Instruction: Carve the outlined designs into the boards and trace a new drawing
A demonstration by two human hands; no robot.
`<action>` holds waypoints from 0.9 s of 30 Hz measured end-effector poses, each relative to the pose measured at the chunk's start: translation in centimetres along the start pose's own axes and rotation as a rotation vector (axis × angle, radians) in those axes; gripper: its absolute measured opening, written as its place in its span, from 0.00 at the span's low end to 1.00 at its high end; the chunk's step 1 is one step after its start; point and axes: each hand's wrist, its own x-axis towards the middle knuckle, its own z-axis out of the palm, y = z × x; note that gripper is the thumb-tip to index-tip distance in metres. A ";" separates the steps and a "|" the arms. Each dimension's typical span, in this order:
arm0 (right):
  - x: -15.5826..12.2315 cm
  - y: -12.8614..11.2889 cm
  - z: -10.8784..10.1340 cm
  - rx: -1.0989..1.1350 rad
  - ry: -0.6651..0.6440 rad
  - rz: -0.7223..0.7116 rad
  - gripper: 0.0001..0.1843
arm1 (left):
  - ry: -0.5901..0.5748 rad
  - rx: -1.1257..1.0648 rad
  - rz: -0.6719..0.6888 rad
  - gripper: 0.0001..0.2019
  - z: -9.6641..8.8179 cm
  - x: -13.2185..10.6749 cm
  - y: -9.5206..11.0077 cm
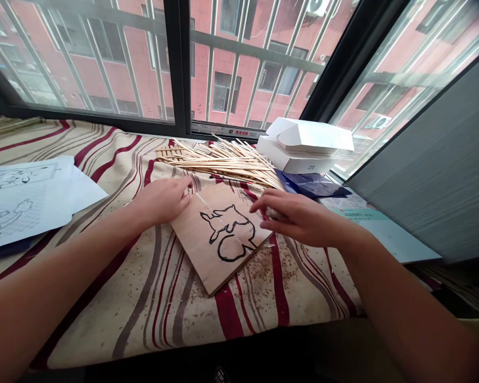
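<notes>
A wooden board [193, 250] with a black-inked animal outline lies on the striped cloth [104, 314], set diagonally: one corner points toward the person, the opposite corner toward the window. Left hand [159, 201]: grip released, fingers [186, 186] flat on the board's upper-left edge. Right hand [299, 218]: fingers [263, 205] curled over the right corner, something pale beneath them; grip cannot be told. Beyond the board, wooden sticks [227, 162] lie piled, near a white cardboard box [303, 143]. Sawdust [269, 271] is scattered alongside, and printed sheets [24, 202] lie to the left — well apart.
</notes>
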 end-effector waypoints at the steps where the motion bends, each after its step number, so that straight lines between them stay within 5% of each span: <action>1: 0.8 -0.9 -0.2 0.194 0.058 -0.019 0.13 | 0.004 -0.006 0.014 0.22 0.2 0.1 -0.1; 4: 4.2 -3.7 0.4 0.897 0.174 -0.100 0.17 | 0.061 -0.021 0.083 0.22 0.8 0.2 -0.1; 8: 8.6 -5.1 3.5 1.358 0.203 -0.046 0.18 | 0.183 -0.062 0.204 0.19 1.6 0.3 0.1; 14: 9.4 -3.9 7.2 1.441 0.174 0.040 0.25 | 0.208 -0.172 0.314 0.14 2.7 0.8 0.3; 20: 8.6 -4.1 6.9 1.453 0.150 -0.078 0.23 | 0.167 -0.256 0.314 0.17 3.0 1.1 0.1; 27: 8.7 -4.1 6.8 1.575 0.167 -0.022 0.29 | 0.142 -0.260 0.364 0.23 3.5 1.1 0.1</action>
